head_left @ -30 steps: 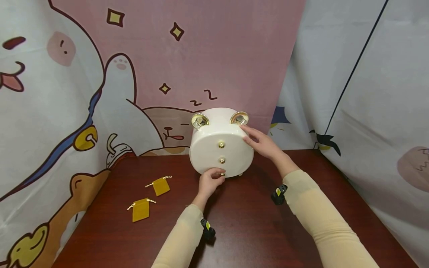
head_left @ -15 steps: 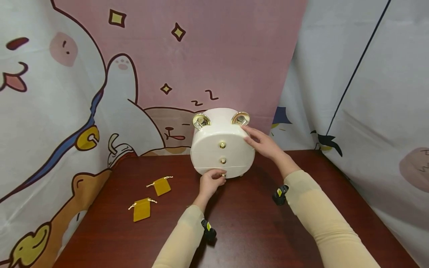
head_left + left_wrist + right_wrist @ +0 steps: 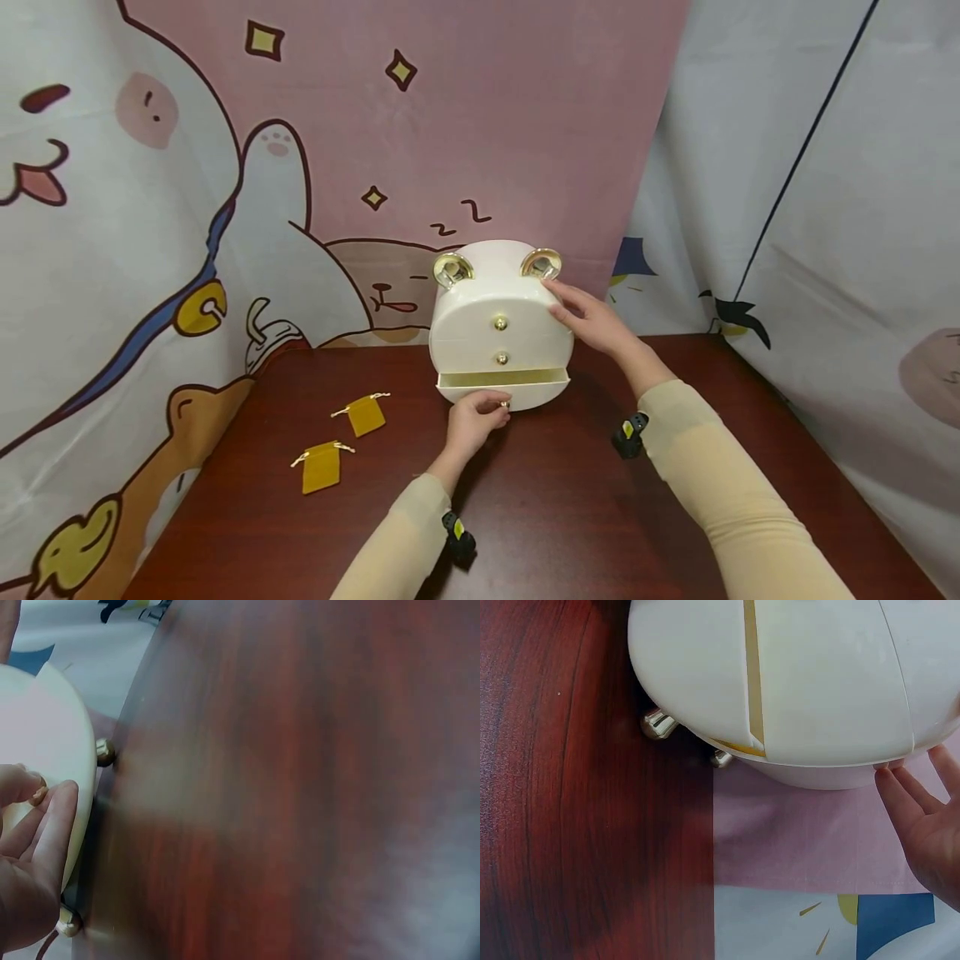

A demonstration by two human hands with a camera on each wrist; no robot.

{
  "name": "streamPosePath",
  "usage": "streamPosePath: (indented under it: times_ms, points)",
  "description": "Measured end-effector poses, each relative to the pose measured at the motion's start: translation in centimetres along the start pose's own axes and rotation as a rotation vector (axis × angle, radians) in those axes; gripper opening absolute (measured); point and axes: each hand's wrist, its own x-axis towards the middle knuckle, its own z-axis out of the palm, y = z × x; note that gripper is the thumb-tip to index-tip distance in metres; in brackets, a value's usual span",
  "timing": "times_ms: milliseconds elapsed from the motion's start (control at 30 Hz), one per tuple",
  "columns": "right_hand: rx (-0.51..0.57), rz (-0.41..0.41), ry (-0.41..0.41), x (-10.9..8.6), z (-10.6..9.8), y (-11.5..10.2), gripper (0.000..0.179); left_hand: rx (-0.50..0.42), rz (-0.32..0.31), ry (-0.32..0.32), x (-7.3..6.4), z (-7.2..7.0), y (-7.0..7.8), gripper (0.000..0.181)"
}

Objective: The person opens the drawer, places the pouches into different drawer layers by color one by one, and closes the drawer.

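A white rounded jewelry box (image 3: 465,337) with two gold-rimmed ears and gold knobs stands at the back of the table. Its bottom drawer (image 3: 542,395) sticks out partway, with a yellowish inside showing in the head view. My left hand (image 3: 471,427) pinches the small gold knob (image 3: 39,796) of that drawer between thumb and fingers. On the upper right side of the box rests my right hand (image 3: 596,323), fingers fairly straight. In the right wrist view its fingertips (image 3: 885,776) lie against the box's edge, and a gap separates the drawer from the one above.
Two mustard drawstring pouches (image 3: 321,468) (image 3: 366,415) lie on the dark red wooden table (image 3: 555,517), left of the box. Behind the box hangs a cartoon-printed cloth (image 3: 540,125). Metallic feet (image 3: 658,724) hold the box off the tabletop.
The bottom drawer has slid out toward me from its shut position, with my left hand drawing its knob forward. My right hand has stayed on the side of the box.
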Motion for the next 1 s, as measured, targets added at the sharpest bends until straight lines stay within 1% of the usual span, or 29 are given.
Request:
streamPosePath:
  times_ms: [133, 333, 400, 600, 667, 767, 900, 1000]
  points:
    - [-0.001, -0.005, -0.001, 0.0, 0.0, 0.0, 0.057, 0.000, 0.012, -0.004, -1.1, 0.1, 0.4, 0.020]
    - [-0.003, -0.013, 0.002, 0.0, 0.0, 0.1, 0.056, 0.001, -0.015, -0.017, -2.6, 0.1, 0.7, 0.020]
    - [-0.011, -0.017, 0.003, 0.0, -0.1, 0.0, 0.056, -0.001, -0.017, -0.020, -3.0, 0.1, 0.4, 0.020]
    - [-0.017, -0.014, 0.004, 0.0, -0.1, -0.2, 0.057, 0.001, -0.012, -0.020, -3.9, 0.2, -1.6, 0.019]
    - [-0.019, -0.008, 0.002, 0.0, -0.1, -0.2, 0.057, -0.009, -0.020, -0.020, -4.2, 0.2, -2.0, 0.019]
    - [-0.016, 0.002, -0.003, 0.0, -0.1, -0.2, 0.058, -0.029, -0.008, -0.031, -4.7, 0.2, -2.2, 0.019]
    - [-0.010, 0.011, -0.007, 0.0, -0.1, -0.2, 0.058, -0.044, 0.007, -0.051, -5.4, 0.2, -2.0, 0.019]
    - [-0.007, 0.011, -0.007, 0.0, -0.1, -0.2, 0.058, -0.058, 0.005, -0.066, -5.9, 0.2, -1.8, 0.019]
